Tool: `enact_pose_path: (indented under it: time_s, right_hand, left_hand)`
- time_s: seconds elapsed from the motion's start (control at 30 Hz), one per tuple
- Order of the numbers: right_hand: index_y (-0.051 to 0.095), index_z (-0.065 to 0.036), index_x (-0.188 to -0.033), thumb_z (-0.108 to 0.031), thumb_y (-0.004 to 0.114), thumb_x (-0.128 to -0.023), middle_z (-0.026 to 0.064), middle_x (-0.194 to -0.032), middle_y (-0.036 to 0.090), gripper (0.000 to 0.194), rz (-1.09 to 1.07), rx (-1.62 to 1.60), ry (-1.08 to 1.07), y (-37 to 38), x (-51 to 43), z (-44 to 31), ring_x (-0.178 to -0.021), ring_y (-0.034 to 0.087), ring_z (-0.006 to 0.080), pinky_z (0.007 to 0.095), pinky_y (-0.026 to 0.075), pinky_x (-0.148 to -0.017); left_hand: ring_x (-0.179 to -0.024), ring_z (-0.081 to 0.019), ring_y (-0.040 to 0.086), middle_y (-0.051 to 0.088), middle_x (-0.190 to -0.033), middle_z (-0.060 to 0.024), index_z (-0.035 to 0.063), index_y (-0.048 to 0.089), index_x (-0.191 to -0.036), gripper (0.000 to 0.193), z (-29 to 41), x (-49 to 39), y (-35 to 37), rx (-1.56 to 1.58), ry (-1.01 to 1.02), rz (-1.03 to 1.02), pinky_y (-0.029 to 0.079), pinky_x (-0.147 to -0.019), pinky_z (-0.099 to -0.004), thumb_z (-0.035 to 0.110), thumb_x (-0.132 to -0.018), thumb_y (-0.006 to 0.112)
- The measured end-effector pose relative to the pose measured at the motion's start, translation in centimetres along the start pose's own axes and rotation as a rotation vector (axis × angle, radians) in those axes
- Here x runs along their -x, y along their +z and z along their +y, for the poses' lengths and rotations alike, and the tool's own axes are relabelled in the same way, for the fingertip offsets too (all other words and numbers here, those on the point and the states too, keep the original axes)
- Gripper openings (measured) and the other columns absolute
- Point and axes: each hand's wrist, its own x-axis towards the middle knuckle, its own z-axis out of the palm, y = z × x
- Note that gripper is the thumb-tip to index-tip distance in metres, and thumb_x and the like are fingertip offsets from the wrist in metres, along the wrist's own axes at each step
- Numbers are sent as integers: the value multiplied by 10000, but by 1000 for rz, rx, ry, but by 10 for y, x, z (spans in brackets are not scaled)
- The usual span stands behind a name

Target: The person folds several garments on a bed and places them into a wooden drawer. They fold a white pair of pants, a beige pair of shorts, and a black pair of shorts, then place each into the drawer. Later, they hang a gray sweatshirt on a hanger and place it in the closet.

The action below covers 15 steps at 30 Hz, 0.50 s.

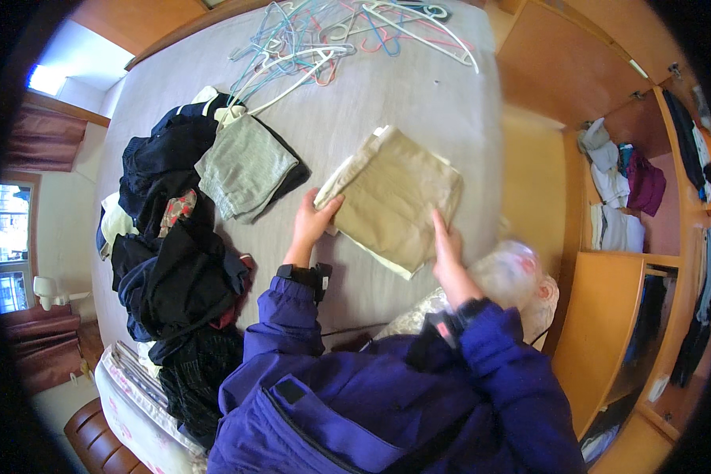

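Note:
Folded khaki trousers (394, 201) lie on the bed's grey cover, with paler cloth showing along their edges. My left hand (315, 219) grips their left edge, thumb on top and fingers partly hidden. At the lower right edge, my right hand (449, 252) rests with its fingers extended along the cloth; whether it pinches the fabric is not clear. Left of the trousers, a folded grey garment (247, 165) lies partly over a black one.
A heap of dark clothes (178, 266) runs down the bed's left side. Tangled hangers (296, 53) lie at the far edge. On the right stands an open wooden wardrobe (628, 258) holding clothes. A clear plastic bag (509, 272) is near my right forearm.

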Motion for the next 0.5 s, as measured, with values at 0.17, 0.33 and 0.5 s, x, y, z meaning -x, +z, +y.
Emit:
enact_pose_path:
  time_s: [0.17,0.33,0.5]
  right_hand:
    - [330,-104,-1360,-360,740,-727,68,-1339,414,796,-307,-101,216,-3,22,-10,-1189,419,209,397,390,-940]
    - [487,15,-1204,-162,769,-698,108,-1136,579,605,-381,-85,58,3,30,-50,-1007,563,227,342,456,-861]
    - [572,40,-1084,-152,754,-700,99,-985,636,466,-338,231,-185,-2,23,-116,-863,610,198,309,484,-784]
  left_hand:
    - [-970,-169,561,606,-1070,-104,-8,454,-1270,752,15,-26,-19,91,-8,-440,427,-851,-282,442,-725,710]
    - [-966,-133,552,609,-1059,-72,-17,550,-1177,498,41,-36,-34,250,-144,-648,414,-853,-260,348,-842,599]
    - [-863,-107,562,629,-967,-45,-27,584,-1111,443,92,-25,-33,347,-60,-545,427,-779,-231,313,-828,603]
